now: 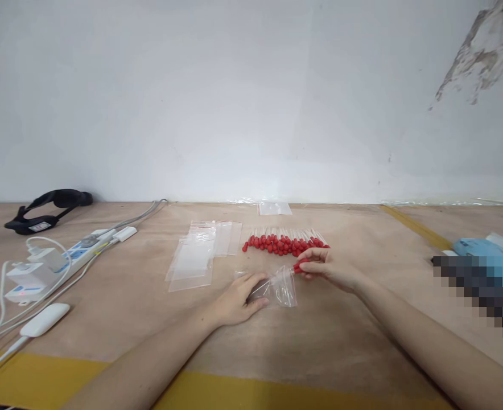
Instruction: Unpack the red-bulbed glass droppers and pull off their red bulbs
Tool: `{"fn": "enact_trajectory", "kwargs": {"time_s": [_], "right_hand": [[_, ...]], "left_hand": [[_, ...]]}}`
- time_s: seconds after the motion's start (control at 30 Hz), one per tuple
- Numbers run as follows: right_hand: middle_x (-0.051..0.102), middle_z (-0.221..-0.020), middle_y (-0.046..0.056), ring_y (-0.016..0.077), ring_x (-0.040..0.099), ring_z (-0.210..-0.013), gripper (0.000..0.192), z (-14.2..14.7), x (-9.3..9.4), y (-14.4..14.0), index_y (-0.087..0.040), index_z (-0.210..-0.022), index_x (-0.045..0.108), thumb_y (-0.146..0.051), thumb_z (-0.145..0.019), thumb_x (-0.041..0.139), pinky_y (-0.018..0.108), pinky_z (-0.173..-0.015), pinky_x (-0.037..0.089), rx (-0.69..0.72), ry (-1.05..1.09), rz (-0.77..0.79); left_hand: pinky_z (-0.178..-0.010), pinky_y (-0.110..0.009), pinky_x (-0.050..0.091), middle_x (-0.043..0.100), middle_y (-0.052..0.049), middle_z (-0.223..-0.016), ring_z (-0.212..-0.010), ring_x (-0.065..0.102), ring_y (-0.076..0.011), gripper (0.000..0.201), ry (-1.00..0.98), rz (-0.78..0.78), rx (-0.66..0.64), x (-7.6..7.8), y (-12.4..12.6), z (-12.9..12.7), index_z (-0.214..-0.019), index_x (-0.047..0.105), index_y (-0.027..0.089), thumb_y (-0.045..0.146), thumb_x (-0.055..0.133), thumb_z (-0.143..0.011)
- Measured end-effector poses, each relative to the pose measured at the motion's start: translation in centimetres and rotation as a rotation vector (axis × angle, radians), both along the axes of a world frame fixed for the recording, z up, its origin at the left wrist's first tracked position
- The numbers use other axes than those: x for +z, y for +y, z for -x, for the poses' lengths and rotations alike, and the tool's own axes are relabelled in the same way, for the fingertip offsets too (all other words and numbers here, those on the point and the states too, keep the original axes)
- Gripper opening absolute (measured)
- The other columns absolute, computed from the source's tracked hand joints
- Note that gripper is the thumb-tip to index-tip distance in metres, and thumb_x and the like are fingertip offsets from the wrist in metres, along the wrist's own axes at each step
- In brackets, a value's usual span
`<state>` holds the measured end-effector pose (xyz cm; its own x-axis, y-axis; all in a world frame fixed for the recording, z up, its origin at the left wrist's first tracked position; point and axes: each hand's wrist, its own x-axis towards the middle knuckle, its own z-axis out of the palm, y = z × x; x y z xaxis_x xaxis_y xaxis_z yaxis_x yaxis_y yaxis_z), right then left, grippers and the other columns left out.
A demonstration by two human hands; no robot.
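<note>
A clear zip bag (pixel 283 289) lies on the table with its mouth toward the right. My left hand (pixel 238 299) is closed on the bag's left part, thumb and fingers on either side of it. Pinched in my right hand (pixel 322 269) are red-tipped sticks (pixel 299 265), held by their red ends; their pale shafts point left into the bag's mouth. How many there are, I cannot tell. Just beyond my hands, a pile of similar red-tipped sticks (pixel 279 244) lies with red ends toward me and pale shafts toward the wall.
Overlapping flat zip bags (pixel 194 256) lie left of the pile, and another flat bag (pixel 275 209) rests by the wall. On the left are a power strip (pixel 81 253) with chargers and cables, and a black head strap (pixel 46 212). A blue package (pixel 477 250) sits at right.
</note>
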<state>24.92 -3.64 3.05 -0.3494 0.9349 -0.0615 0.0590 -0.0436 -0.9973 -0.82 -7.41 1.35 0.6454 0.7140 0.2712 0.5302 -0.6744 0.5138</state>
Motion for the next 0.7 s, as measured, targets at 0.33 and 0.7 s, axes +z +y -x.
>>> {"fn": "enact_trajectory", "kwargs": {"time_s": [0.33,0.7], "right_hand": [[0.067,-0.086,0.006,0.0179,0.063,-0.081,0.031,-1.1,5.0,2.4,-0.018,-0.090,0.060,-0.038,-0.068,0.064,0.035,-0.075,0.051,-0.426,0.037,-0.427],[0.057,-0.099,0.007,0.0156,0.054,-0.092,0.024,10.9,-0.5,8.0,-0.020,-0.098,0.061,-0.020,-0.085,0.041,0.029,-0.081,0.044,-0.250,-0.602,-1.126]], "left_hand": [[-0.091,-0.037,0.040,0.049,-0.008,-0.120,-0.106,0.048,-0.0209,0.049,0.019,0.032,0.031,0.0,-0.1,0.3,-0.126,0.033,0.021,0.032,0.050,-0.081],[-0.104,-0.046,0.023,0.036,-0.010,-0.134,-0.124,0.032,-0.0244,0.055,0.133,-0.027,0.020,0.2,-0.3,0.8,-0.127,0.038,0.021,0.043,0.052,-0.078]]}}
